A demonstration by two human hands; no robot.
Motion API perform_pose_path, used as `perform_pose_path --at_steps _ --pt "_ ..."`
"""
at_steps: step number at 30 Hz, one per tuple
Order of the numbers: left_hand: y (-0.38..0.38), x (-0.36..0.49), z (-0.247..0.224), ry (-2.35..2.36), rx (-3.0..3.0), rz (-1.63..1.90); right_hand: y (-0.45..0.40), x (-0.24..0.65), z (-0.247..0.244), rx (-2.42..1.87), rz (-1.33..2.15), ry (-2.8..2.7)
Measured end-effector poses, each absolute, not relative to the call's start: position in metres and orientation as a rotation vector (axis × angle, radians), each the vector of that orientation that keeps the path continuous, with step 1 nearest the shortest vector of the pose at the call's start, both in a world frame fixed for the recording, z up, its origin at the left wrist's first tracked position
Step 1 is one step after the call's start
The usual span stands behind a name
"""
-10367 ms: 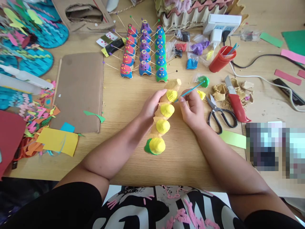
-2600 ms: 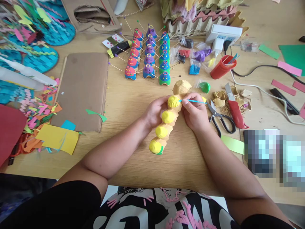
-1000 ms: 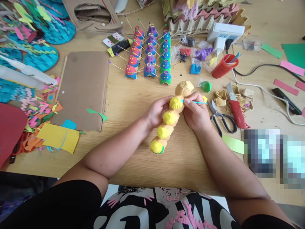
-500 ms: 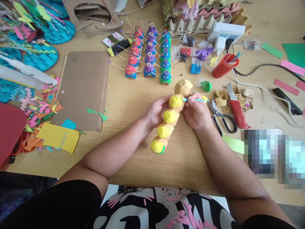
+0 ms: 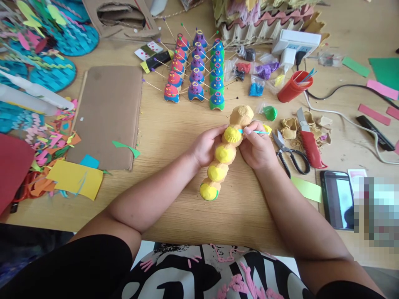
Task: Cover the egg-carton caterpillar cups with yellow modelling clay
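A wooden desk (image 5: 177, 220) crowded with craft bits fills the view. At its middle, before the person, lies a strip of egg-carton cups (image 5: 225, 154), yellow-capped except for the bare one at its twelve-o'clock end. The left hand (image 5: 205, 146) grips its nine-o'clock side; the right (image 5: 258, 147) pinches a blue stick (image 5: 262, 132), tip at the ridged yellow cap. Outward from the strip: scissors (image 5: 292, 154) at three, phone (image 5: 338, 201) near four, painted cup rows (image 5: 196, 76) around eleven to twelve.
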State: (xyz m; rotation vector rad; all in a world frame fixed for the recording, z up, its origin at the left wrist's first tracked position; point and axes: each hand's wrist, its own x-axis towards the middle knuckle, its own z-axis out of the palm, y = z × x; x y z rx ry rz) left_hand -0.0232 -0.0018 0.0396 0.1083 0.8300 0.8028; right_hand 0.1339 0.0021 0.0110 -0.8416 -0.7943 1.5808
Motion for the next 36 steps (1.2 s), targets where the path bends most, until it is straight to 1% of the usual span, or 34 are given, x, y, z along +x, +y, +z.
perform_pose_path --at_steps 14,19,23,29,36 --pt "0.001 -0.027 0.03 0.654 -0.022 0.809 0.003 0.136 0.019 -0.856 1.57 -0.756" --pt "0.003 -0.027 0.027 0.647 0.011 0.844 0.003 0.135 0.015 -0.84 1.512 -0.844" --pt "0.002 -0.025 0.028 0.631 0.033 0.896 0.003 0.134 0.008 -0.827 1.356 -0.964" --pt "0.004 -0.023 0.024 0.637 0.015 0.925 0.002 0.135 0.004 -0.848 1.028 -1.283" --pt "0.007 -0.023 0.01 0.629 0.012 0.909 -0.003 0.136 0.01 -0.913 0.819 -1.483"
